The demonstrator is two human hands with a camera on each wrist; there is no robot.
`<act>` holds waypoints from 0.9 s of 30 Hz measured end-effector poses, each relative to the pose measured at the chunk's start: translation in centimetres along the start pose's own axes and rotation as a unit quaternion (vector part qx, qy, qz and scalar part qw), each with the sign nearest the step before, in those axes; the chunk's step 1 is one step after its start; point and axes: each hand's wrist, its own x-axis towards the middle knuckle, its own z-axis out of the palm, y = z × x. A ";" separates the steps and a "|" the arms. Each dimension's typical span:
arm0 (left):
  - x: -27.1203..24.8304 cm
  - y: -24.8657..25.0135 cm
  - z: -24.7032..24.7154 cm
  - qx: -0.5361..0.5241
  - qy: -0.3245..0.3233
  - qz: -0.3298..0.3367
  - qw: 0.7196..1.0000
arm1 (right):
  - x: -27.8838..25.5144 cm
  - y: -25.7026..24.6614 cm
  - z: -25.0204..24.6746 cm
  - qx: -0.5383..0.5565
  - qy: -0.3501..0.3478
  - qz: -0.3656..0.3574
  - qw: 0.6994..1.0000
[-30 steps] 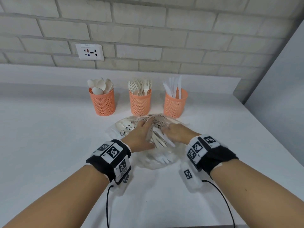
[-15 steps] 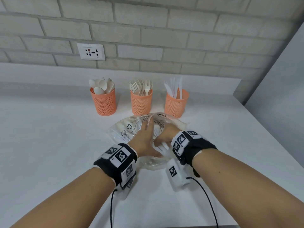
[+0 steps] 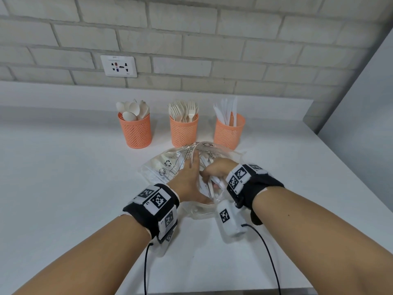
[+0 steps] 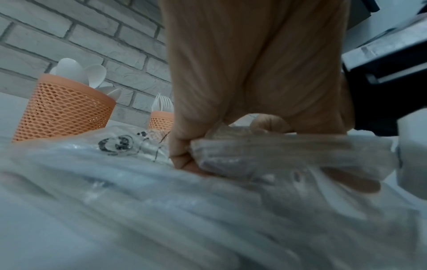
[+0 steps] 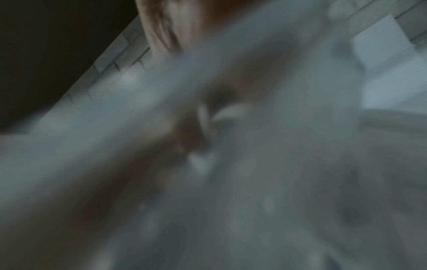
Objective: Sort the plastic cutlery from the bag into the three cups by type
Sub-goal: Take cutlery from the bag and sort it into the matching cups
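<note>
A clear plastic bag (image 3: 163, 169) with white cutlery lies on the white table (image 3: 63, 188), just in front of three orange mesh cups. The left cup (image 3: 135, 133) holds spoons, the middle cup (image 3: 184, 130) forks and the right cup (image 3: 228, 133) knives. My left hand (image 3: 188, 179) holds the bag's mouth. In the left wrist view its fingers (image 4: 182, 149) curl on the crumpled plastic (image 4: 138, 201). My right hand (image 3: 214, 170) is inside the bag, fingers curled round white cutlery handles (image 3: 212, 187). The right wrist view is blurred, showing only plastic.
A brick wall with a socket (image 3: 119, 66) and a low ledge run behind the cups. The table's right edge slants away near a grey panel (image 3: 361, 103). Its front edge is close below my forearms, and thin black cables hang from both wristbands.
My right hand has moved left and deeper into the bag, closing on cutlery. My left hand has slid slightly forward along the bag's mouth.
</note>
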 end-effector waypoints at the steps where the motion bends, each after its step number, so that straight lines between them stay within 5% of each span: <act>1: 0.0 0.0 0.0 -0.002 0.001 0.000 1.000 | 0.0 -0.1 -0.2 0.015 0.000 0.002 1.000; 10: 0.4 -0.3 0.9 0.018 -0.004 0.010 1.000 | 2.8 1.2 0.2 0.270 -0.103 0.035 0.957; 22: 1.7 -0.5 -0.5 0.094 0.041 -0.077 0.992 | -1.0 3.5 -2.6 0.269 -0.222 0.015 0.937; 27: 1.9 -0.2 -0.1 0.107 0.011 -0.055 0.993 | -1.3 4.9 -1.7 0.242 -0.196 0.016 0.950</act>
